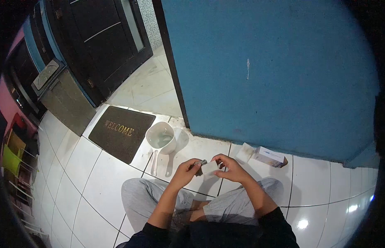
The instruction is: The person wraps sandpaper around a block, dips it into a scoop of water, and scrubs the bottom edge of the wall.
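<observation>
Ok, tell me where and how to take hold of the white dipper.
Probably by the handle of the dipper, from the near side: it juts that way. The dipper stands upright with what looks like liquid inside, so keep it level.

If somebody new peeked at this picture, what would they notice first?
Probably the big blue wall filling the upper right, then the dark mat saying WELCOME in front of the doorway at left. Next might be the white dipper on the tiles, beside the mat. Low in the middle, the right hand pinches a pale block, close to the left hand.
</observation>
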`<state>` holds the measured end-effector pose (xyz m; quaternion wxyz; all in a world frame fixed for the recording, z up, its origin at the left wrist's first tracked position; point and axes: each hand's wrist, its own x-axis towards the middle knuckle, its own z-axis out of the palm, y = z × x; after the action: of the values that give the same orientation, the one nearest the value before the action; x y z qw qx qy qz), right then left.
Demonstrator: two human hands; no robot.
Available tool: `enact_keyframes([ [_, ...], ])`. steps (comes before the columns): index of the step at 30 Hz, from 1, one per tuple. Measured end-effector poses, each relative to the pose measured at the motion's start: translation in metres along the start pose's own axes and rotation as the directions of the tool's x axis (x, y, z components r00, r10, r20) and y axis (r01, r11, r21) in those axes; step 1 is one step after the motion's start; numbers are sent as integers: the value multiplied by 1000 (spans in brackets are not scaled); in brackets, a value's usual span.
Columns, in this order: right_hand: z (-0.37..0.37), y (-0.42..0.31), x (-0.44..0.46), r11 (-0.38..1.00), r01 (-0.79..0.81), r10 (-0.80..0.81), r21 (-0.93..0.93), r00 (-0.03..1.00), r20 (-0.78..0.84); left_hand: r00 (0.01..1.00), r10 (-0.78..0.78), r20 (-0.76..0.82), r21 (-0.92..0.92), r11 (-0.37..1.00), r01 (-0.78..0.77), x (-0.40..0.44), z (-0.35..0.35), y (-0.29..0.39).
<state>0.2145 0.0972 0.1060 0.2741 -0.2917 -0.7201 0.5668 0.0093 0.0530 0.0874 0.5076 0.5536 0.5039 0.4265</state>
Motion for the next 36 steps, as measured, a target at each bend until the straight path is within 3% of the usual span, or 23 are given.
enact_keyframes([
  [13, 0, 3, 1, 999, -32, 32, 32, 999, -2, 1000, 10, 14, -15, 1000, -10, -5, 0, 7],
  [20, 1, 16, 3, 987, -33, 38, 155, 999, -35, 1000, 22, 19, -3, 1000, -22, -9, 1, 16],
  [25, 2, 15, 3, 976, -64, 70, 206, 997, -22, 978, 200, 54, 114, 972, -205, -11, 8, 20],
  [28, 3, 15, 4, 979, -30, 37, 203, 999, -29, 988, 144, 51, 83, 986, -148, -11, 11, 22],
  [34, 10, 0, -2, 993, 87, -83, 79, 995, -56, 994, 111, -3, -75, 991, -111, -13, 14, 32],
  [36, 15, -3, -3, 998, -19, 19, -65, 1000, -7, 994, 109, -16, -117, 987, -110, -13, 14, 37],
])
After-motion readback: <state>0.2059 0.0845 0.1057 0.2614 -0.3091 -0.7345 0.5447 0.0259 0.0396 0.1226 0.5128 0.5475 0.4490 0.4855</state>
